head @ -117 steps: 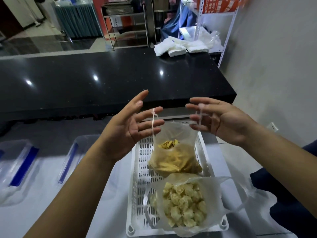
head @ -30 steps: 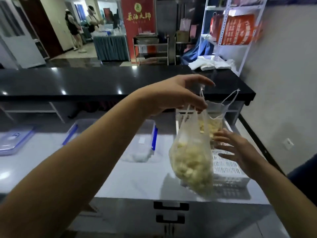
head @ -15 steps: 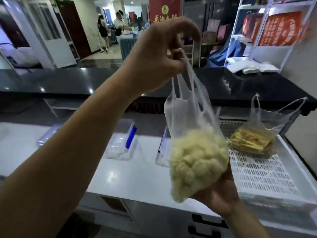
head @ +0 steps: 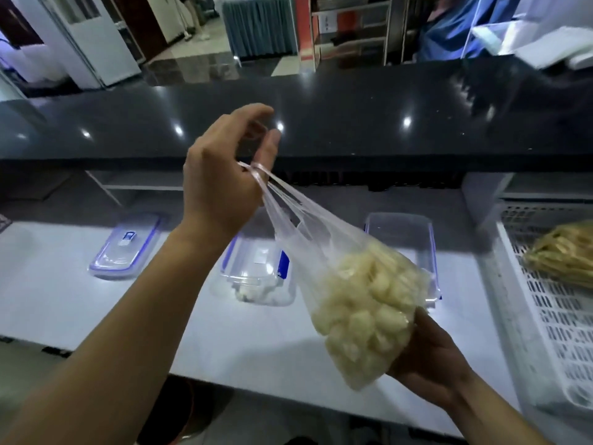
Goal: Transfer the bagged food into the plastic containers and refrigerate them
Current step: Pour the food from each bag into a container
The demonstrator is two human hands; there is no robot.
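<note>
bag (head: pixel 359 303) handles looped on left hand (head: pixel 221 184) — right hand (head: pixel 430 364) cups underneath.

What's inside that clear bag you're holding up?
The clear bag holds pale, lumpy pieces of food, piled in its lower half. The right hand cups it from beneath and hides the bottom, so I cannot tell what lies there.

You see a clear bag (head: pixel 324 248) of pale yellow food, a white holey basket (head: pixel 558 319), and blue-edged clear containers (head: pixel 256 277).
</note>
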